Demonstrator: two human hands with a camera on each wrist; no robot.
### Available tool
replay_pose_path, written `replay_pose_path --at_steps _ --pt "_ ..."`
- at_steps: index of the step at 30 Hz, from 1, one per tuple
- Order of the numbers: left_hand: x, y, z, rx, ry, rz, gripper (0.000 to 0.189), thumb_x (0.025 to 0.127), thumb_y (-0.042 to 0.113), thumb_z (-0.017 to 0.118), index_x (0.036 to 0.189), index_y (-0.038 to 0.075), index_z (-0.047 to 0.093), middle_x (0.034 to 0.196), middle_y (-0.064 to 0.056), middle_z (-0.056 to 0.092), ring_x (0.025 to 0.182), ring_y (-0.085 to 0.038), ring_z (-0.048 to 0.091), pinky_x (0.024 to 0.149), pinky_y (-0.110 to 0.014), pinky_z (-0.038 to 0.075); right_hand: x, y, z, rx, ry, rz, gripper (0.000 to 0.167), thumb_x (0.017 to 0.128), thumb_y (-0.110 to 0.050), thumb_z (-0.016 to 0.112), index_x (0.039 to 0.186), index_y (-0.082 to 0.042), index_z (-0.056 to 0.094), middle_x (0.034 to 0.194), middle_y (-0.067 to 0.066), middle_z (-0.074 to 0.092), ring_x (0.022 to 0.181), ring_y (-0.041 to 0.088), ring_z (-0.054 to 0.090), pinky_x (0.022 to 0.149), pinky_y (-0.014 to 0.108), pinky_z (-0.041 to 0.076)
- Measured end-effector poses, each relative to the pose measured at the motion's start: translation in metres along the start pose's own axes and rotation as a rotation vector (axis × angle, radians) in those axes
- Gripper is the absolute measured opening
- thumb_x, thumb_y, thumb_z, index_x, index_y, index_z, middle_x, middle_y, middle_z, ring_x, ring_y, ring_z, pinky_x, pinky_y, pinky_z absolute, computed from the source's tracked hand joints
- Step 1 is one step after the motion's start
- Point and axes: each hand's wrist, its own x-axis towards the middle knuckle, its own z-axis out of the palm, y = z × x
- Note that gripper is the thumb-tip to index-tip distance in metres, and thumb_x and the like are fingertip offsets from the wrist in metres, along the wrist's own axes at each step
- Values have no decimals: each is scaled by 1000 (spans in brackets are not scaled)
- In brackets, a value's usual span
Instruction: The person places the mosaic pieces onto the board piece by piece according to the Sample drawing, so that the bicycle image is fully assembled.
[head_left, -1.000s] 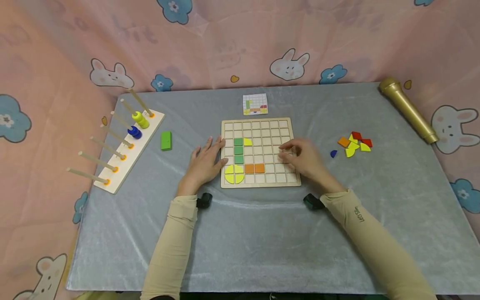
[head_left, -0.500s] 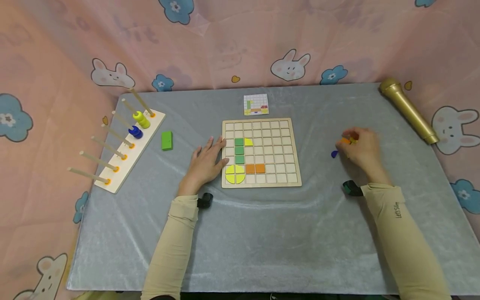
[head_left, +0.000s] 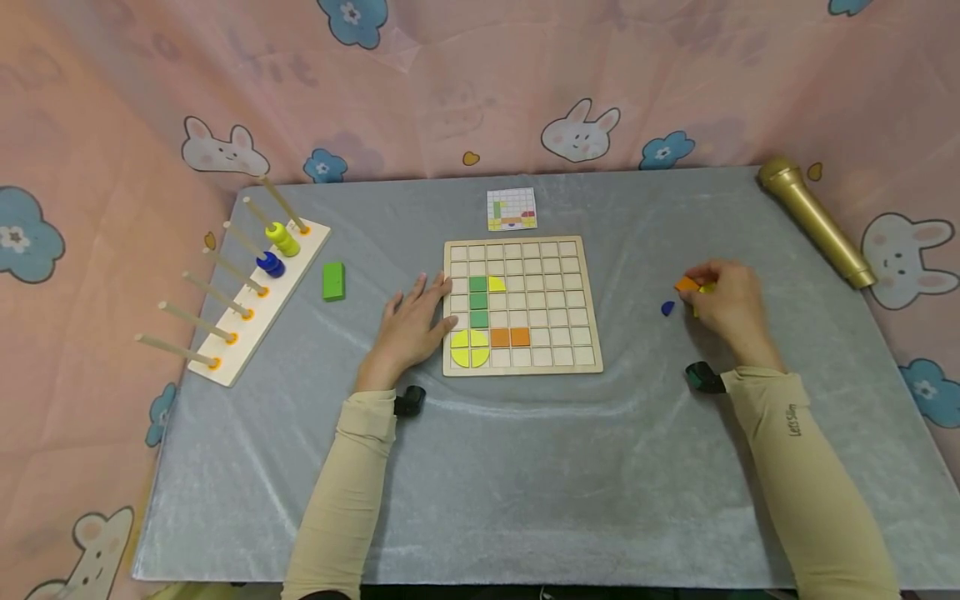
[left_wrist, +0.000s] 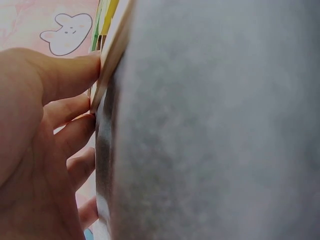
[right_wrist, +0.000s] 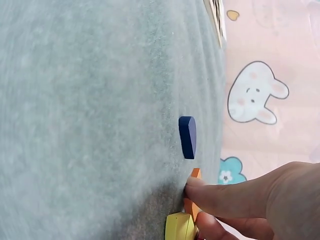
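Note:
A wooden grid board (head_left: 551,298) lies mid-table, holding green squares (head_left: 478,301), yellow quarter-rounds (head_left: 469,348) and two orange squares (head_left: 510,337). My left hand (head_left: 405,329) rests at its left edge, thumb and fingertips touching the rim. To the right of the board, my right hand (head_left: 731,304) pinches an orange square tile (right_wrist: 191,209) between thumb and fingers, low over the cloth. Yellow pieces (right_wrist: 179,227) sit right beside that tile, partly hidden by the hand. A dark blue half-round piece (right_wrist: 188,137) lies alone just left of the fingertips.
Behind the board lies a small pattern card (head_left: 512,209). At left stand a peg rack (head_left: 258,304) with blue and yellow-green rings and a green block (head_left: 333,282). A gold microphone (head_left: 817,221) lies at the right edge. A pink curtain (head_left: 450,83) hangs behind.
My right hand has moved right from over the board to the loose pieces and now has its fingers on an orange tile. My left hand stays at the board's edge.

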Motion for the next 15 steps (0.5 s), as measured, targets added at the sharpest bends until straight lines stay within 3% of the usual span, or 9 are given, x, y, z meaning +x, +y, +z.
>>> replay_pose_path --at_steps 15 --pt "0 0 0 -6 -4 -4 68 111 34 56 171 19 26 179 1 16 168 -24 6 133 -57 4 -1 -5 4 19 57 1 28 92 -2 74 117 9 70 116 35 68 110 49 59 93 53 43"
